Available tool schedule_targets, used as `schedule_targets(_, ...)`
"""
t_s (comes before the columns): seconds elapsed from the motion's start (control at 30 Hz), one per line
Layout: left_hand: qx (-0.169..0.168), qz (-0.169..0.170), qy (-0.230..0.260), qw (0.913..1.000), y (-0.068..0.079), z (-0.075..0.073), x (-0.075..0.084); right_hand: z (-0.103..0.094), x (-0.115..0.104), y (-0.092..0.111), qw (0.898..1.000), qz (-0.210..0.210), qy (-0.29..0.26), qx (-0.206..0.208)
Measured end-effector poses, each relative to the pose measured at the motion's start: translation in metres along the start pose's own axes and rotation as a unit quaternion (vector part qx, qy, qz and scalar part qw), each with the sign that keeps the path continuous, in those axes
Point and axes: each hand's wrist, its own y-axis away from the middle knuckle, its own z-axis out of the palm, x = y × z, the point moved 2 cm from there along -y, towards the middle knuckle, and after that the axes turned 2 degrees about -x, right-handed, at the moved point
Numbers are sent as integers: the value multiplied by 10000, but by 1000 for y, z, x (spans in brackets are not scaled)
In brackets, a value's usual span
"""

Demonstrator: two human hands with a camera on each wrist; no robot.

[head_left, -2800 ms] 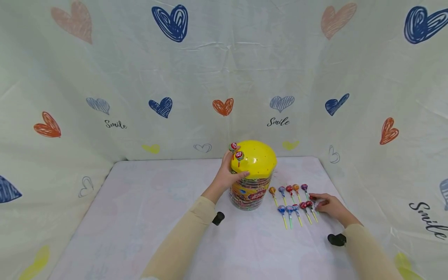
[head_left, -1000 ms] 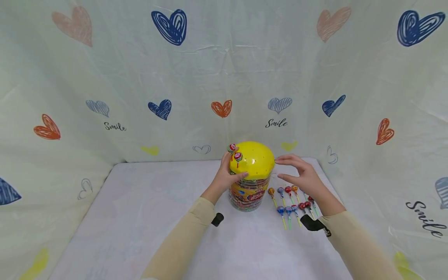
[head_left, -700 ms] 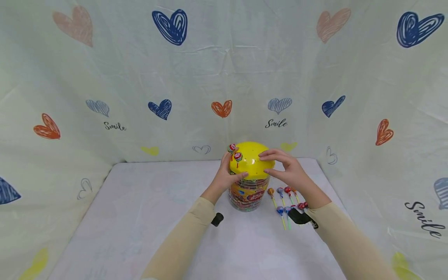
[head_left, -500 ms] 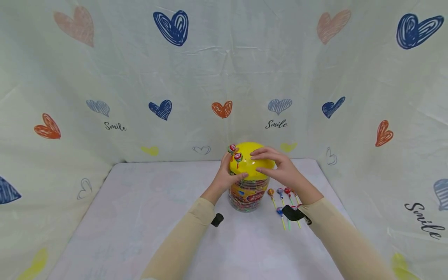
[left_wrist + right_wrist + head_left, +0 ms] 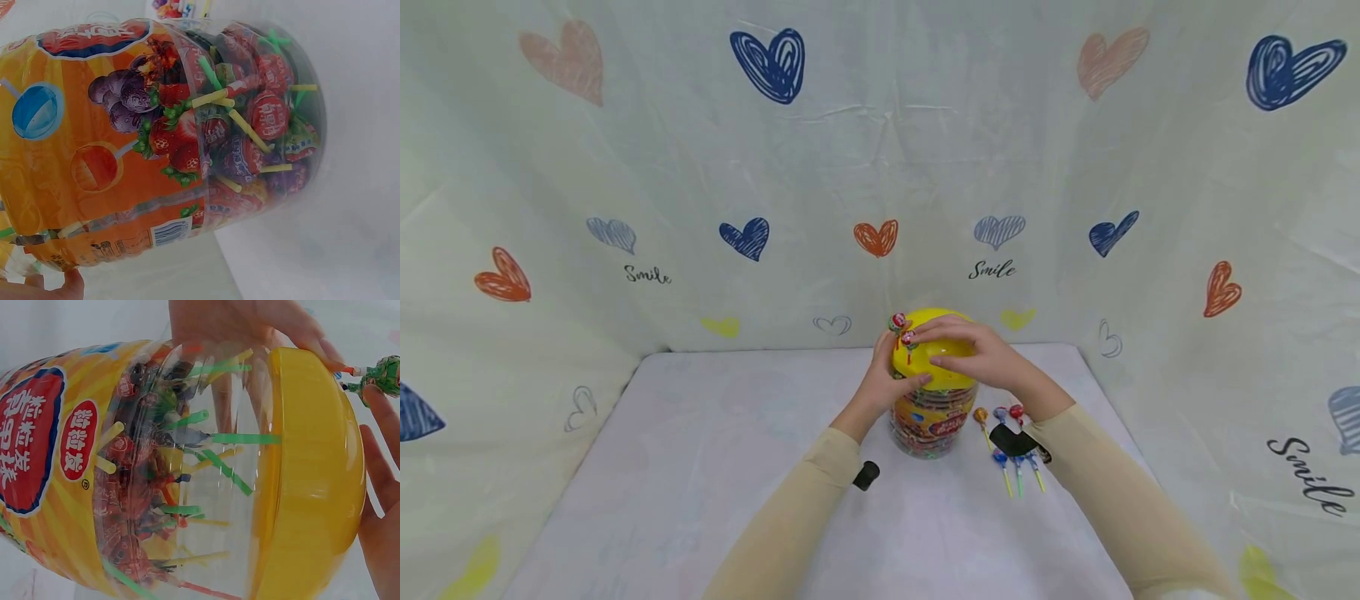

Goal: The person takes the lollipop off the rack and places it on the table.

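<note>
A clear jar of lollipops point(image 5: 928, 425) with a yellow domed lid point(image 5: 319, 469) stands upright on the table. My left hand point(image 5: 876, 387) grips it at the lid, thumb along the front rim, fingers round the left side. Two lollipops with red and green wrappers stick out of the lid's left side, an outer one point(image 5: 897, 322) and a nearer one point(image 5: 908, 337). Over the lid reaches my right hand point(image 5: 985, 358), fingers extended and spread from the thumb. Its fingertips are right at the nearer lollipop; in the right wrist view a finger overlaps a green wrapper point(image 5: 382, 375).
Right of the jar, several loose lollipops point(image 5: 981, 414) lie in two rows on the white-covered table point(image 5: 760, 417). My right sleeve point(image 5: 1097, 467) and wrist camera point(image 5: 1011, 440) hide part of them. A curtain point(image 5: 820, 150) printed with hearts hangs behind.
My right hand has left the right end of the lollipop rows, come up beside the jar and moved left across the lid to the lollipops there. My left hand has stayed on the jar.
</note>
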Motion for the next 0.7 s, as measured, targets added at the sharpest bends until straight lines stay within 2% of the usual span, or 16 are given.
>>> schedule_targets(0.1, -13, 74, -6, 10000, 0, 0, 0, 0, 0, -2, 10000, 74, 24, -61)
schedule_targets(0.33, -89, 515, 215, 9984, -2, 0, -4, 1, 1, -5, 9997, 116, -225, -31)
schedule_targets(0.53, -6, 433, 155, 9989, -2, 0, -5, 0, 3, -4, 9989, 59, -356, 296)
schedule_targets(0.7, 29, 310, 88, 9995, -1, 0, -3, -6, 0, 4, 9980, 99, -345, 526)
